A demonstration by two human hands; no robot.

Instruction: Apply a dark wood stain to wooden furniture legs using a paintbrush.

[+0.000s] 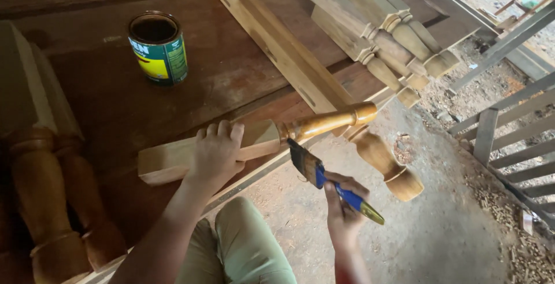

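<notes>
On the table (115,116) edge, our left hand (217,151) presses down on the square end of a turned wooden leg (272,136), whose glossy turned end juts past the edge. Our right hand (342,206) grips a blue-handled brush (329,180), bristles touching the leg's underside. An open tin (158,47) stands further back.

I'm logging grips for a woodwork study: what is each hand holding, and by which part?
The left hand grips the turned wooden leg by its square, unfinished end; the right hand holds the paintbrush by its blue handle.
</notes>
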